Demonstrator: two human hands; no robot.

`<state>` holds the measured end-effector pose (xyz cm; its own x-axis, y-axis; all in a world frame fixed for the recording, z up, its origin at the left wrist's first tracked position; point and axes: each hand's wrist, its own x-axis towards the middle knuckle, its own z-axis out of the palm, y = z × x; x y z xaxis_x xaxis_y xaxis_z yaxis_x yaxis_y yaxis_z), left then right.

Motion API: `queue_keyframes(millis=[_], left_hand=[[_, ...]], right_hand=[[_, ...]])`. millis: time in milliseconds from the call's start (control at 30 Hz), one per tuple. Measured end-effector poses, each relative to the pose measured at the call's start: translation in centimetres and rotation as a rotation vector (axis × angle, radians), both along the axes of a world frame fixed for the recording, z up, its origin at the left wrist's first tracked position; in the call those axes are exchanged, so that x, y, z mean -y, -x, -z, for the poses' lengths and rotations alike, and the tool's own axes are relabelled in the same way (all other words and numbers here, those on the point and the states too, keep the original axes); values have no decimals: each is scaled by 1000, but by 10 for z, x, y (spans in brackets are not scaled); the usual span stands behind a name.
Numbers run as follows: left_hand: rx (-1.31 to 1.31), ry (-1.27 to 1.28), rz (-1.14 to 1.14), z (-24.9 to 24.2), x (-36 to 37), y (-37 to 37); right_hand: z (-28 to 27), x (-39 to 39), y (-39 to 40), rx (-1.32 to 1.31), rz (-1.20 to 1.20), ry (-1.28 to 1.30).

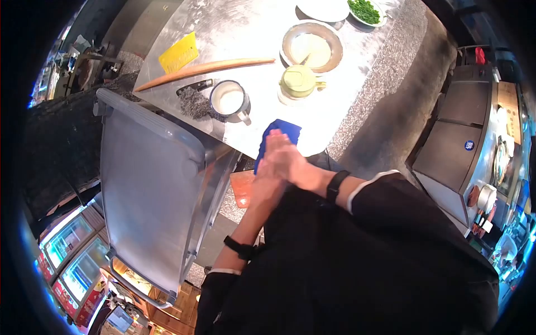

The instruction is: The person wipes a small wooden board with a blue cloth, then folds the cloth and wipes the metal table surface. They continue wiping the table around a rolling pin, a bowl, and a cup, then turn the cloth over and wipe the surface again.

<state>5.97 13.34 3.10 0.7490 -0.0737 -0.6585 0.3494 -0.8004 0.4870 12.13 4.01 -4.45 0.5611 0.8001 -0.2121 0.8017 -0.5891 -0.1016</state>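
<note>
My left hand [269, 168] and my right hand [291, 161] are pressed together at the near corner of the pale table [312, 131], fingers stretched forward and a little blurred. Beneath and beside them shows a flat blue piece [288, 129] with a jagged edge; the hands cover part of it. Just beyond stands a yellow-green lidded pot [298, 81]. To the left is a dark-rimmed white enamel mug [229, 99] with pale contents. Behind the pot, a round metal bowl [289, 46] contains a cream-coloured mixture and a utensil.
A long wooden rolling pin [209, 67], a yellow scraper [179, 52] and a black-handled tool [195, 86] lie on the left side. At the back is a bowl of chopped greens [365, 11]. A grey metal cart [151, 178] adjoins the table; dark cabinets [455, 125] stand right.
</note>
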Motion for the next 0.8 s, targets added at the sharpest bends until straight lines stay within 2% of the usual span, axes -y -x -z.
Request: queue_keyframes(millis=[33,100,133,200,233,267,300,400,467,500,533,600,700,733,767,800], left_hand=[[-3,-4,8,8,-6,9],[368,-95,234,36,-17,22],[373,-92,239,35,-13,13],[694,-39,310,34,-2,-21],[697,-36,309,39,8,-39],[738,-25,349,43,20,-58],[777,-16,387,44,30,-66],[781,-61,306,31,44,-72],[737,-59,240,50,22,-49],[697,-50,168,54,12,-38],[622,-191,196,31,8,-39],[585,-210,213,24,-11,-34],[557,-184,200,22,-16,-40],[597,-167,225,34,-10,-43],[637,-152,248,42,-5,-48],[654,45,148,37,7,-62]], right_hand=[[-9,-4,-1,6,30,-160],[-14,-2,-6,-46,88,-303],[-24,3,-17,-41,94,-301],[-48,20,-52,-554,529,-202],[-11,34,-53,-80,385,-87],[-22,50,-59,47,399,-126],[-42,60,-69,-8,433,-106],[-45,58,-75,6,443,-26],[-32,33,-66,-21,423,111],[-29,18,-59,-177,480,-17],[-45,3,-59,-294,315,159],[-26,-16,-40,-281,405,-111],[-38,-16,-47,-316,392,-135],[-29,-1,-46,-168,334,-248],[-47,11,-64,-296,321,-91],[-66,22,-81,-420,312,69]])
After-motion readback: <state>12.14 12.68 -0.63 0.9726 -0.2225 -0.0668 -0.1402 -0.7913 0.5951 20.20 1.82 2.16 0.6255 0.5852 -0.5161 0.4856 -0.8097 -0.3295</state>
